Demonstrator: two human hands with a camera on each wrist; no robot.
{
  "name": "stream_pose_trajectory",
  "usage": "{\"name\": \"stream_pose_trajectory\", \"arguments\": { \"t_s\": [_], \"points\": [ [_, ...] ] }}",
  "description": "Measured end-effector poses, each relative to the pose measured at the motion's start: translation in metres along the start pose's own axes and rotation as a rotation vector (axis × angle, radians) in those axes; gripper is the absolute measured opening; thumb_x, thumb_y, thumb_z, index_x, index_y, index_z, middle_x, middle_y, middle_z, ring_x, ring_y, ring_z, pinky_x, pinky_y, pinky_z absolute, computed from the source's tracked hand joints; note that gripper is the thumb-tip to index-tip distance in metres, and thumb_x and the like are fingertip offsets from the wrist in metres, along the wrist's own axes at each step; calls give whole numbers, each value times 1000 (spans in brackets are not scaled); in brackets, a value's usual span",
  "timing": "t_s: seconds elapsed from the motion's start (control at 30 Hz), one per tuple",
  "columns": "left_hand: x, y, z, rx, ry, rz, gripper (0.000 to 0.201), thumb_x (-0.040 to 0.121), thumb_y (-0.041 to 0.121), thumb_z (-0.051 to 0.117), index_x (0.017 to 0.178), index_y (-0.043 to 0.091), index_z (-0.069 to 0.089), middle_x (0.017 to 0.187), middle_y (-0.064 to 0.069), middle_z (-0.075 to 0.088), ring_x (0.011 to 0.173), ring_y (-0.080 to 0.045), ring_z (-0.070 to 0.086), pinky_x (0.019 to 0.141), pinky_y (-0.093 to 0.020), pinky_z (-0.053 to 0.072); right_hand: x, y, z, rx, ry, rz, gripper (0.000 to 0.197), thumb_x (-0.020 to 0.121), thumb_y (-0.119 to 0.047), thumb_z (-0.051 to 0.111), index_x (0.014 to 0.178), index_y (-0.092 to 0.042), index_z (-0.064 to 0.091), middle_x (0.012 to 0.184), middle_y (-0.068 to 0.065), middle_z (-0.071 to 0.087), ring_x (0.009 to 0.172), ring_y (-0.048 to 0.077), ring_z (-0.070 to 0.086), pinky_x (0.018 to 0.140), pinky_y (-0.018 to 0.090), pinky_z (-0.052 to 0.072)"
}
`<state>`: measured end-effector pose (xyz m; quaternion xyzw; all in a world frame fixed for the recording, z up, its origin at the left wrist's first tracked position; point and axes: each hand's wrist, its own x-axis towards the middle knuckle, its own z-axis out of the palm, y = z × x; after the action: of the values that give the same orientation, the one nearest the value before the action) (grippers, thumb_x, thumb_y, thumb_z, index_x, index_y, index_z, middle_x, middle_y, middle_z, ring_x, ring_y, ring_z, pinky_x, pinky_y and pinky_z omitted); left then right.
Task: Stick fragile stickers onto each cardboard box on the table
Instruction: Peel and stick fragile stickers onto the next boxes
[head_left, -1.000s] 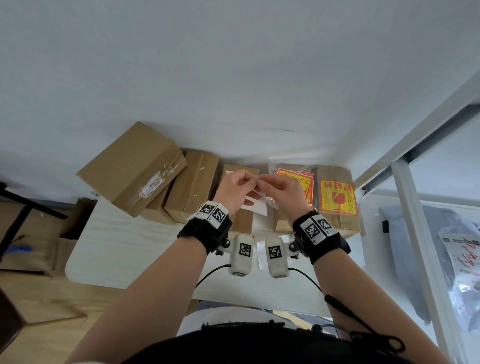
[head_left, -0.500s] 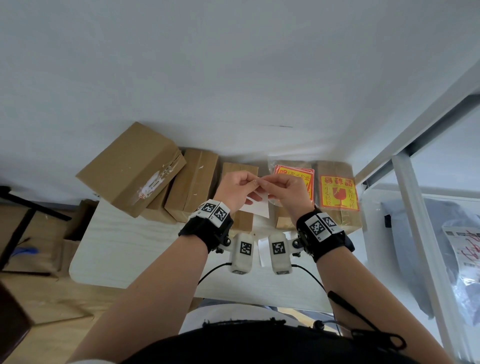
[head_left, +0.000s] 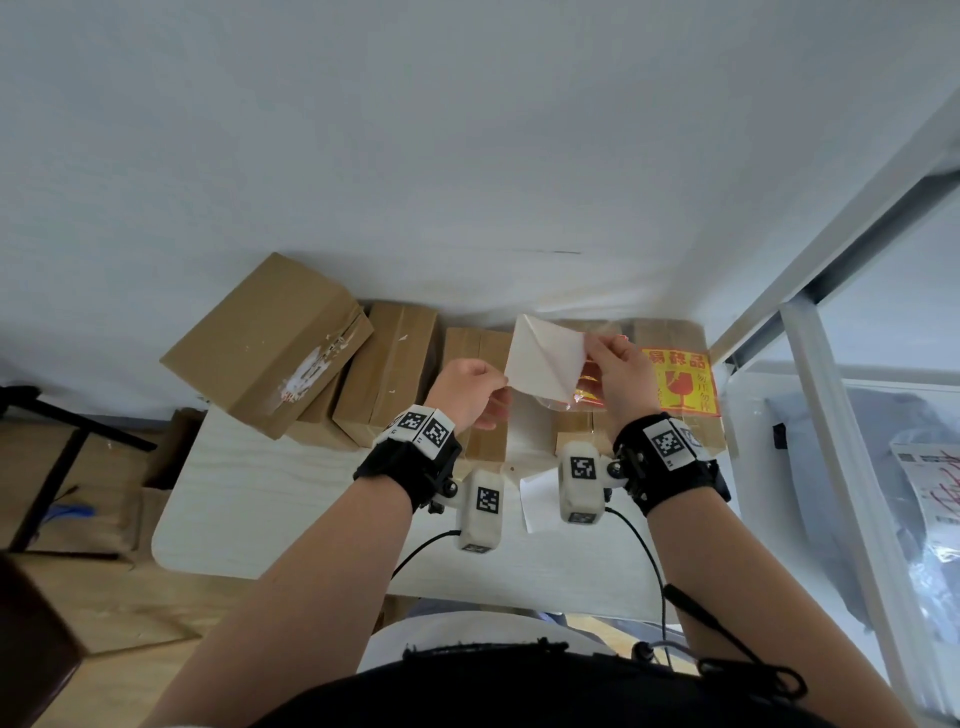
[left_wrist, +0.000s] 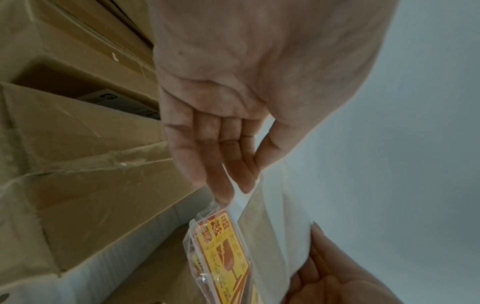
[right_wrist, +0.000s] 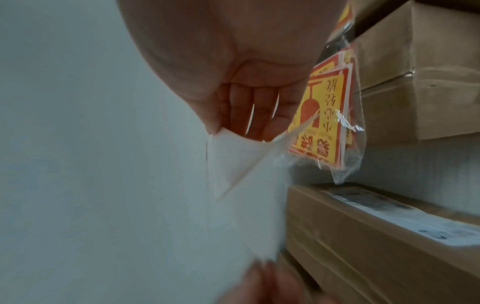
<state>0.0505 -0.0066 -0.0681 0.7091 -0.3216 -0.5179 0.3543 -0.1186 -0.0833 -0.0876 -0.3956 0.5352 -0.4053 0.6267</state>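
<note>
Where the wrists meet the frame: both forearms rise from the bottom edge of the head view, each with a black wrist strap and a white camera pod, cables trailing off behind a dark garment.
Loose paper (head_left: 537, 501): a white sheet lies flat on the table (head_left: 291, 499), half hidden behind the right pod.
Left hand (head_left: 470, 392): thumb and fingers pinch the lower left corner of the white sheet (head_left: 545, 358) — in the wrist view the fingers (left_wrist: 221, 164) run nearly straight, thumb closing on them from the side.
Right hand (head_left: 621, 379): grips the sheet's right edge; its fingertips are blocked by the sheet itself in the right wrist view, so which layer they hold cannot be told.
White sheet: held in the air between the hands, above the boxes, showing only its pale back, with a diagonal fold or peel line across it; printed face turned away.
Sticker bag (right_wrist: 330, 123): clear plastic, yellow-and-red fragile stickers inside; hangs just behind the sheet, mostly covered in the head view.
Stickered box (head_left: 675, 384): right end of the row, a yellow-and-red fragile sticker on top, near edge hidden by the right wrist.
Plain boxes (head_left: 387, 374): brown, side by side against the wall, partly hidden by the left hand.
Tilted box (head_left: 265, 343): leans on its neighbours at the left — a torn white patch on its face.
</note>
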Motion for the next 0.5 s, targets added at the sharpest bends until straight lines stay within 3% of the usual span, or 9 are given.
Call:
{"name": "stream_pose_trajectory", "arguments": {
  "t_s": [0.13, 0.27, 0.3, 0.4, 0.5],
  "points": [
    [-1, -6, 1, 60, 45, -78, 16, 96, 13, 53, 84, 9, 64, 75, -4, 70, 62, -17, 67, 61, -29, 55, 9, -1, -23, 26, 125, 7, 21, 98, -21, 58, 78, -17, 63, 81, 2, 66, 73, 17, 62, 64, 32, 54],
    [-1, -13, 6, 120, 99, -136, 15, 93, 14, 54, 85, 10, 65, 73, -3, 70, 60, -15, 66, 56, -26, 53, 14, -3, -42, 24, 290, 4, 18, 98, -21, 53, 82, -17, 61, 73, 8, 58, 51, 16, 51, 44, 24, 39],
    [-2, -16, 7, 134, 109, -151, 14, 93, 15, 54, 86, 10, 65, 72, -3, 70, 59, -15, 66, 56, -25, 53, 14, -4, -48, 11, 339, 0, 18, 99, -21, 52, 83, -16, 60, 69, 7, 56, 46, 15, 48, 42, 23, 38],
    [-4, -21, 10, 158, 127, -196, 12, 91, 15, 55, 89, 9, 64, 68, -2, 70, 58, -15, 65, 57, -25, 54, 14, -8, -64, -29, 498, -35, 21, 97, -30, 51, 80, -22, 61, 70, 2, 58, 51, 14, 49, 55, 31, 44],
    [-8, -21, 13, 169, 36, -222, 12, 89, 13, 57, 83, 7, 66, 69, -5, 71, 61, -18, 67, 67, -31, 56, 11, -12, -73, 24, 579, -78, 18, 100, -27, 49, 91, -15, 60, 71, 5, 57, 38, 11, 41, 43, 26, 40]
  ]
}}
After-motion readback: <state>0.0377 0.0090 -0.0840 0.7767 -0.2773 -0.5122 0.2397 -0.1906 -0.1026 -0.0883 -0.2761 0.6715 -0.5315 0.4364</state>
